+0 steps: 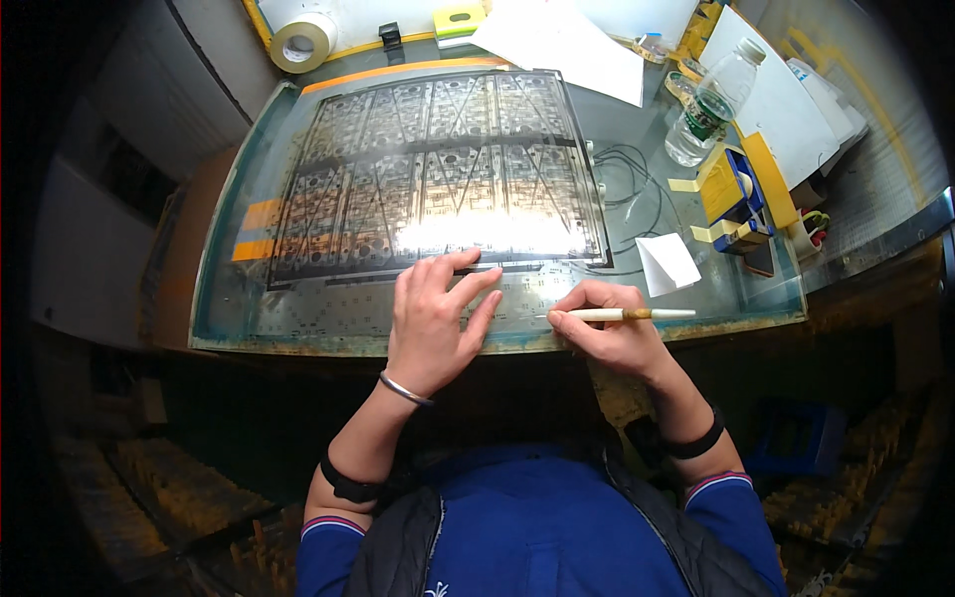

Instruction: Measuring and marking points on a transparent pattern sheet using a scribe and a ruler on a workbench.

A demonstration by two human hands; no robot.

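Observation:
A large dark film [438, 164] printed with dense circuit-like patterns lies on the glass tabletop [234, 333]. Glare washes out part of its near right area. My left hand [435, 313] rests with fingers spread at the film's near edge and holds nothing. To its right, my right hand [615, 333] pinches a slim white pen-shaped tool [671, 313] with a tan band. The tool lies almost level, its fine tip pointing left toward the clear strip below the film. Whether the tip touches the surface I cannot tell.
A folded white paper [668, 264] and a thin dark cable [647, 189] lie right of the film. Farther right stand a blue tape dispenser [731, 189] and a clear plastic bottle [714, 104]. A tape roll [301, 43] and a white sheet [572, 45] are at the back.

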